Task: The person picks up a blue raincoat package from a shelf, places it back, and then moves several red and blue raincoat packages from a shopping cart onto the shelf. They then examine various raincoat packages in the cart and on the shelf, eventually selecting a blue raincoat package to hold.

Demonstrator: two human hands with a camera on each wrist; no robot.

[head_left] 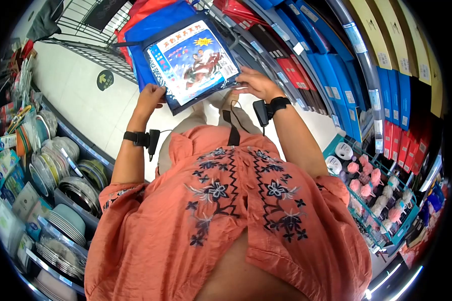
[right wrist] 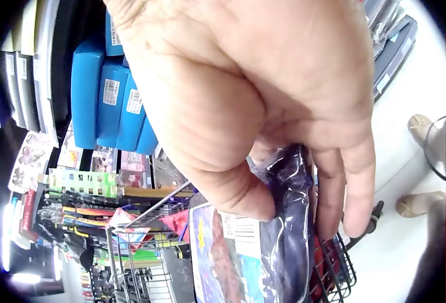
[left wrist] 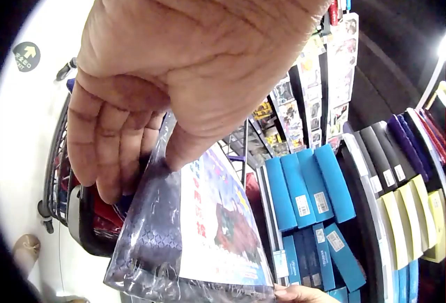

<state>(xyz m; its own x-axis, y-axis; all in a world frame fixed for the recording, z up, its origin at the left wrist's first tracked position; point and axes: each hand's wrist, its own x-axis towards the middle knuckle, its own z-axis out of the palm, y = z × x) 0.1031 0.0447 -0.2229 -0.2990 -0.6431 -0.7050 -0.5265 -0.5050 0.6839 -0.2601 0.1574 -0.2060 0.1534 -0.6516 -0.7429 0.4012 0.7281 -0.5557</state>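
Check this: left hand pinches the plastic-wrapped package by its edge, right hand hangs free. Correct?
Not quite: the right hand isn't free. The right wrist view shows it gripping the plastic-wrapped package too, beside the barcode. The left hand does pinch the package by its edge.

Wire shopping cart (head_left: 111, 62) at upper left of head view; round dark sticker (head_left: 104, 80) with arrow on pale floor (head_left: 68, 90) beside it. Stacked plates (head_left: 65, 228) on shelving (head_left: 81, 140), lower left. Blue boxes (head_left: 336, 85) ranked at upper right, yellow boxes (head_left: 379, 35) nearer corner, red boxes (head_left: 407, 150) below. Teal basket (head_left: 406, 229) of pink fluffy items (head_left: 366, 191), lower right.
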